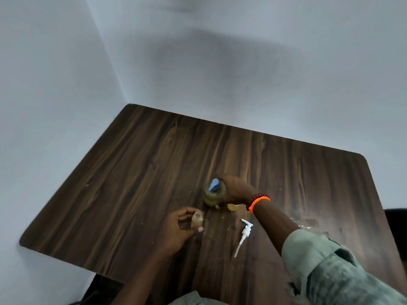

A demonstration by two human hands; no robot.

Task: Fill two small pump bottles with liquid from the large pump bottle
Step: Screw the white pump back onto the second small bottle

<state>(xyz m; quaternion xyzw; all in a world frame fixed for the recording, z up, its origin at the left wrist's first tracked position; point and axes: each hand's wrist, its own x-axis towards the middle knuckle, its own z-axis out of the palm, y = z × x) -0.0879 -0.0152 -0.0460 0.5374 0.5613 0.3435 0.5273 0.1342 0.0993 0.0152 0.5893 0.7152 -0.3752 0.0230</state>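
Note:
The large pump bottle (212,195) with yellowish liquid and a blue pump head stands upright mid-table. My right hand (234,190) wraps around its right side. A small open-necked bottle (196,220) stands nearer to me, held upright by my left hand (179,227). Under my right wrist a second small bottle (232,207) shows partly; the wrist hides the rest of it. A white pump top (244,235) with its dip tube lies loose on the dark wooden table (132,194).
The table sits in a corner of white walls at the left and back. Wet smears or droplets (306,223) glisten on the right part of the table. A dark object (396,227) stands beyond the right edge.

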